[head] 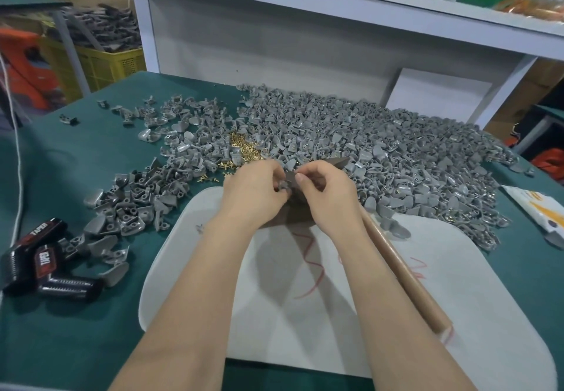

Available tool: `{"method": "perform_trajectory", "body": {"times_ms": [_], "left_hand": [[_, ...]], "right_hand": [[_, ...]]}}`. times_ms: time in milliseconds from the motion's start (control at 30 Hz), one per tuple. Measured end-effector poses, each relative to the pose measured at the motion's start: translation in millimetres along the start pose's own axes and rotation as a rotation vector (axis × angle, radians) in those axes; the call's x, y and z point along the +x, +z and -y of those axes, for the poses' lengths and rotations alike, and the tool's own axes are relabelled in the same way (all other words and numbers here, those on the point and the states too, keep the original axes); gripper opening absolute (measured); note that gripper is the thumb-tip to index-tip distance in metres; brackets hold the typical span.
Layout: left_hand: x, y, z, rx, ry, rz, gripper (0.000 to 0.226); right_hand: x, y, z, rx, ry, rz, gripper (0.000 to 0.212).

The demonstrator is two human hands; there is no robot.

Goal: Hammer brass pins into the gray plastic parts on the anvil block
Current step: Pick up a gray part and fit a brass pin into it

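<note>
1. Gray plastic part (283,185) sits between a worker's two hands at the middle of the counter (76,314), held just above the dark anvil block (294,212), which stands at the far edge of a white mat (457,314).
2. The grip of the left hand (253,189) is clamped on the part, fingers curled round it and turned toward the other hand.
3. The right hand (323,189) has thumb and forefinger pinched together right beside the part. By the pose they hold a brass pin, though the pin itself is too small to make out.
4. Loose brass pins (244,149) lie in a small pile just beyond the left hand, toward the far edge. A large heap of gray parts (381,152) spreads over the far and right side of the counter, with a thinner scatter to the left.
5. A wooden handle (403,274), presumably the hammer's, rests on the mat along the right forearm. Its head is hidden behind the right hand.
6. Black packs (45,265) lie near the counter's left edge.
7. Judged from this, the step in hand is seating a pin in the part by fingertip, and no hammering has begun on this piece.
8. The next move calls for setting the part flat on the anvil block with the pin upright, steadying it with the left hand, and freeing the right hand to take up the handle. A tilted pin could bend or skid under the blow.
</note>
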State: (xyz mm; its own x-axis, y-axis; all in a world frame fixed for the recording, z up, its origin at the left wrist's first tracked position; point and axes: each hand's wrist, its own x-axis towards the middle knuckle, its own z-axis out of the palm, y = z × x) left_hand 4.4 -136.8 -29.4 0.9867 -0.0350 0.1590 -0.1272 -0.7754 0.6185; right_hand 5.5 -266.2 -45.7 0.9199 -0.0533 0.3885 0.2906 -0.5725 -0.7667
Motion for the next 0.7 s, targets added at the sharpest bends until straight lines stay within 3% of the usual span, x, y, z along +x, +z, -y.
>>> {"method": "perform_trajectory", "body": {"times_ms": [233,367,700], "left_hand": [[0.3,0.6,3.5,-0.101,0.039,0.000,0.020],[1.4,-1.9,5.3,-0.038,-0.007,-0.012,0.007],[0.5,-4.5,2.9,0.000,-0.026,0.002,0.010]], "right_hand": [[2.7,1.4,-8.2,-0.085,-0.074,0.020,0.013],[3.4,5.4,-10.2,-0.114,-0.081,0.023,0.013],[1.3,10.0,-3.8,-0.179,-0.076,0.017,0.007]]}}
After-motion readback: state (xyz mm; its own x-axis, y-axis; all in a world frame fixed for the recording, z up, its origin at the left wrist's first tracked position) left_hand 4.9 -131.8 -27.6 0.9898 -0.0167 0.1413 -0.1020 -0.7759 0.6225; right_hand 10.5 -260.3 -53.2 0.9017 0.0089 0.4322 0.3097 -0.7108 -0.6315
